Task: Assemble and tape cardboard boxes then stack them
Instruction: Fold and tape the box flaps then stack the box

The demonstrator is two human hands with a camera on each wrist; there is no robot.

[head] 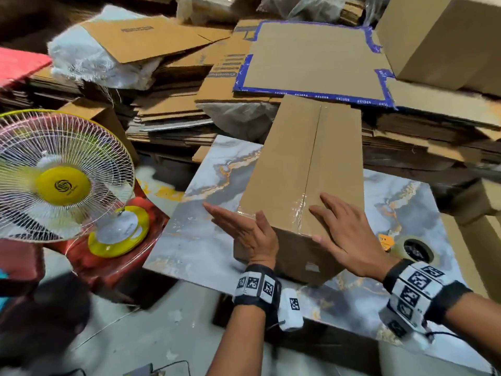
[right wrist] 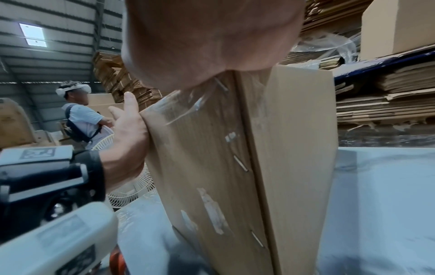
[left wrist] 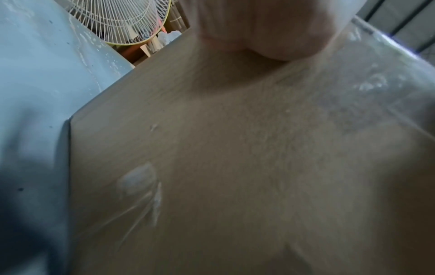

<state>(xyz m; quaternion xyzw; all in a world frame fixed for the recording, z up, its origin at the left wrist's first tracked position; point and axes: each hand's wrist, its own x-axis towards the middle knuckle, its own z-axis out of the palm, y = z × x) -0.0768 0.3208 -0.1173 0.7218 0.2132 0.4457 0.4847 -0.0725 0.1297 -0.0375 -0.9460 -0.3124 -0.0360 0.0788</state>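
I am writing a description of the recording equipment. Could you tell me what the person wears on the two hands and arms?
Both forearms are bare, with no sleeves or gloves. Each wrist carries a black strap with white blocks printed with black square marker codes: left wrist band, right wrist band. A small white camera unit with another marker hangs under the left band. A thin dark cable leaves the right one.

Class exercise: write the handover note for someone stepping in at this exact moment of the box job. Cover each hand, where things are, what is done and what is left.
Left hand: open, flat against the near left corner of the cardboard box.
Right hand: open, palm pressing the box top beside the taped seam.
The box stands on the marble-patterned table; the tape roll lies to its right.
Done: flaps closed, clear tape along the top seam.
Left: smooth the tape end over the near edge, then stack the box.
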